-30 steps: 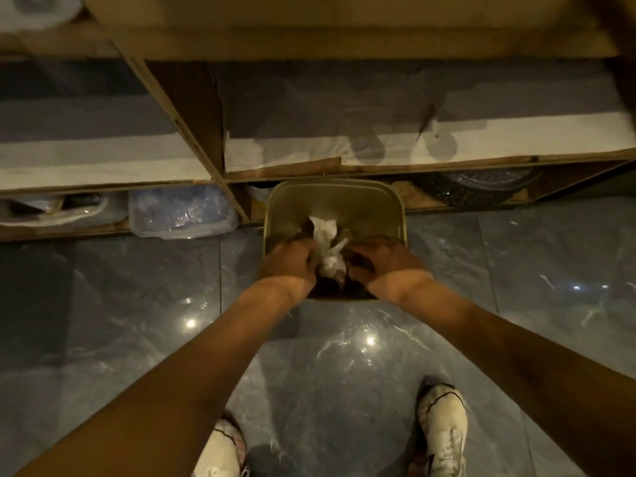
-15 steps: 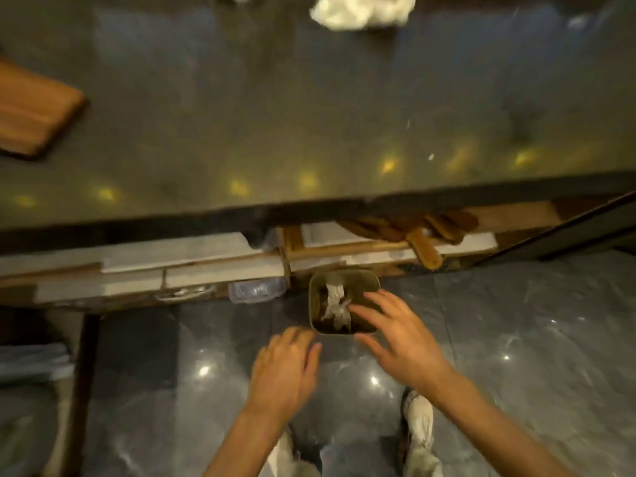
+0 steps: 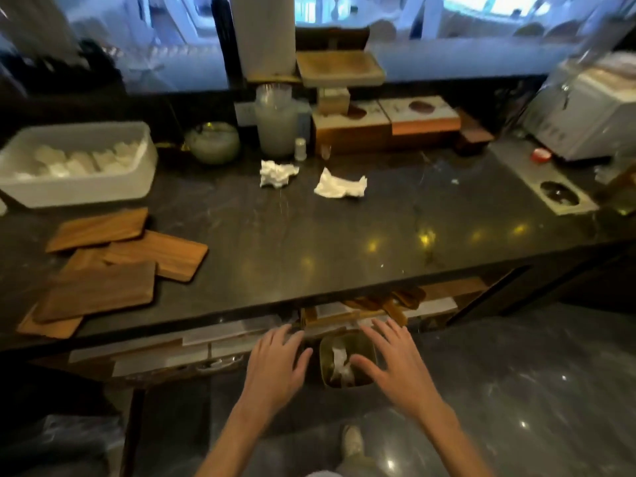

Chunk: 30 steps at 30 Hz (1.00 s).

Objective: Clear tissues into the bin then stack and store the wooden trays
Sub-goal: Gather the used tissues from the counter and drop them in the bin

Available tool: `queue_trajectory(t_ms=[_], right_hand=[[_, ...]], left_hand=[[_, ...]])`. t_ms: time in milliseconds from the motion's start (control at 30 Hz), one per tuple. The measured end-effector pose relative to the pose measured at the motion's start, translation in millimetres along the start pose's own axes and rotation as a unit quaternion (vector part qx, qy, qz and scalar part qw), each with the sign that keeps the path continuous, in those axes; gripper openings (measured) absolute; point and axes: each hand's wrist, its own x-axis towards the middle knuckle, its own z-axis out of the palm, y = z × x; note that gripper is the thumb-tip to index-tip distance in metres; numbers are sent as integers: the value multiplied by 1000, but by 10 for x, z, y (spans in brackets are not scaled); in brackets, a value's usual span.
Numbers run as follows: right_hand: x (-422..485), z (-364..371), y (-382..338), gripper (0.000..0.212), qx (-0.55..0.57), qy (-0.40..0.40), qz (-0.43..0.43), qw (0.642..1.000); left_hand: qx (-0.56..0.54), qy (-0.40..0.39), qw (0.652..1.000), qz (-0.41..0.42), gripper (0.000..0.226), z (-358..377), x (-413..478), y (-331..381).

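Observation:
Two crumpled white tissues lie on the dark counter, one (image 3: 277,173) near the back and another (image 3: 340,184) to its right. Several wooden trays (image 3: 103,266) overlap in a loose pile at the counter's left front. A small olive bin (image 3: 347,363) stands on the floor under the counter edge, with white tissue (image 3: 339,366) inside. My left hand (image 3: 277,366) hovers open just left of the bin. Fingers spread, my right hand (image 3: 395,366) hangs over the bin's right side and holds nothing.
A white tub (image 3: 79,163) of folded cloths sits at the back left. A glass jar (image 3: 275,122), a round pot (image 3: 213,142), wooden boxes (image 3: 385,125) and a toaster-like appliance (image 3: 585,118) line the back. Shelves (image 3: 213,342) run under the counter. My shoe (image 3: 352,442) rests on the glossy floor.
Both hands have let go of the tissue in the bin and lifted away with fingers apart. The view has risen from the bin to take in the countertop.

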Motion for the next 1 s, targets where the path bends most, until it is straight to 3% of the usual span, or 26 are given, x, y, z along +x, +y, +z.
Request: queue_trajectory(t_ms=[200,433,633,867,1000], right_hand=[[729,-520,6,72,33,52,-11,998],[2005,-966,-141,55,31,114,-35,992],[2934,-1022,-332,58,18,110,-31,993],[3805,-971,-370,63,-20,74,52,996],[4225,-946,-314,57,-14,100,92,991]], left_hand=[[38,73,997,5,43,-582,934,-54],[82,115,990,5,41,-1135,1957,-103],[67,137,988,-10,38,-1419,2688,-295],[75,83,994,0,37,-1531,3609,-777],[97,46,994,24,36,-1526,4200,-924]])
